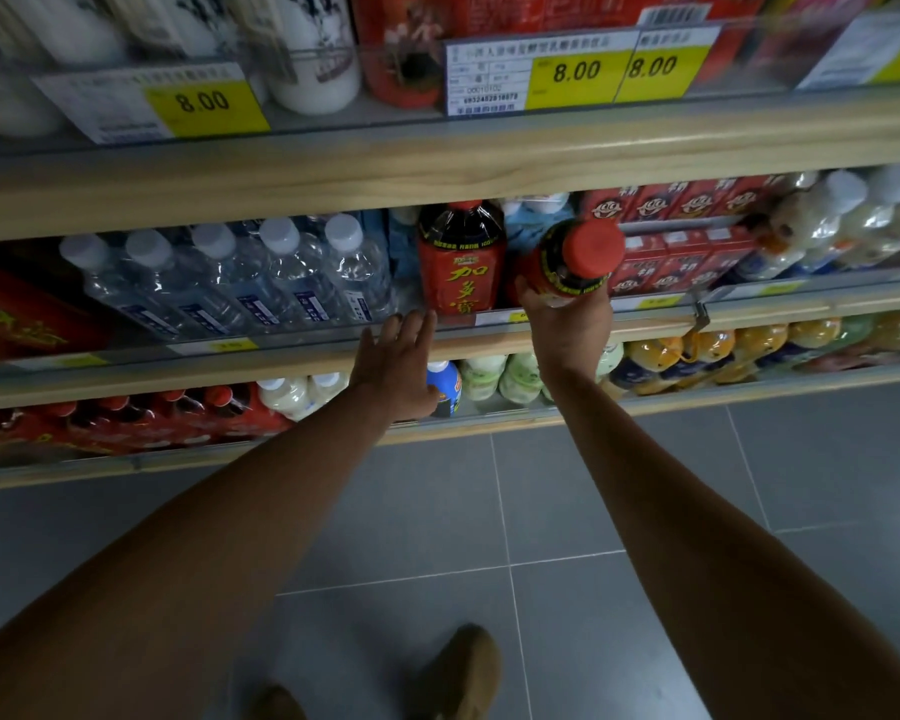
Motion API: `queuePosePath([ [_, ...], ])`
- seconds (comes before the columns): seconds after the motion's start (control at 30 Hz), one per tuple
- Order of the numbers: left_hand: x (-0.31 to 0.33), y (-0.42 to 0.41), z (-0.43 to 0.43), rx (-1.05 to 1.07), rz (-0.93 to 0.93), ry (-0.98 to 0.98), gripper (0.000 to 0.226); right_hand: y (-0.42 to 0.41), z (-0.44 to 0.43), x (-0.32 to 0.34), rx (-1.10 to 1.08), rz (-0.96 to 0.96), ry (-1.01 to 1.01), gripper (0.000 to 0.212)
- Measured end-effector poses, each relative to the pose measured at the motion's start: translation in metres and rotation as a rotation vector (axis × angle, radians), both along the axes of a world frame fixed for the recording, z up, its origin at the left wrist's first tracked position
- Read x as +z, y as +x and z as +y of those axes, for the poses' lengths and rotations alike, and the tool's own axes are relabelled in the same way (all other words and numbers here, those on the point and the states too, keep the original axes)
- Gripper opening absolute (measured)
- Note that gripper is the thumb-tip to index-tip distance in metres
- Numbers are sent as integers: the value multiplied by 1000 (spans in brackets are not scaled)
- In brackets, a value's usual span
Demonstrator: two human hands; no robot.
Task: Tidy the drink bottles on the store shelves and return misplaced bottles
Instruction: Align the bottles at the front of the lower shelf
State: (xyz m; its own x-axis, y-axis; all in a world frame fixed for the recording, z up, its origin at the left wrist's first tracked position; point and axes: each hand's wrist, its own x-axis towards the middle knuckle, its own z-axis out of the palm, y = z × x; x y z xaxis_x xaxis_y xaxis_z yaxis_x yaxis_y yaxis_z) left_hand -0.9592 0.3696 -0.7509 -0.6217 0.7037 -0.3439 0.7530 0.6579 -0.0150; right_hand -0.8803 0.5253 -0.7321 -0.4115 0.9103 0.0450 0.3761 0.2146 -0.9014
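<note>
My right hand grips a red-labelled dark tea bottle with a red cap, tilted towards me just in front of the middle shelf. A second bottle of the same kind stands upright on that shelf to its left. My left hand is flat with fingers spread, just below and in front of the standing bottle, holding nothing. Left of it stand several clear water bottles.
Red drink cartons and pale milky bottles fill the middle shelf's right side. White bottles and yellow price tags sit on the top shelf. The lower shelf holds red-capped, green and orange bottles. Grey floor tiles and my shoes are below.
</note>
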Motion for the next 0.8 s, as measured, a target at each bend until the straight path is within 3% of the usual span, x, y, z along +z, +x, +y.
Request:
queuePosePath([
  [0.17,5,-1,0,23,-79,-7,96,18,-14,13,-14,14,-19,60],
  [0.3,10,-6,-10,-7,-99,-7,91,36,-29,25,29,-57,77,65],
  [0.4,5,-4,-33,7,-82,29,84,47,-47,22,92,-111,118,55],
  [0.8,-15,-24,-238,122,15,-3,51,21,-188,-32,430,-366,162,58],
])
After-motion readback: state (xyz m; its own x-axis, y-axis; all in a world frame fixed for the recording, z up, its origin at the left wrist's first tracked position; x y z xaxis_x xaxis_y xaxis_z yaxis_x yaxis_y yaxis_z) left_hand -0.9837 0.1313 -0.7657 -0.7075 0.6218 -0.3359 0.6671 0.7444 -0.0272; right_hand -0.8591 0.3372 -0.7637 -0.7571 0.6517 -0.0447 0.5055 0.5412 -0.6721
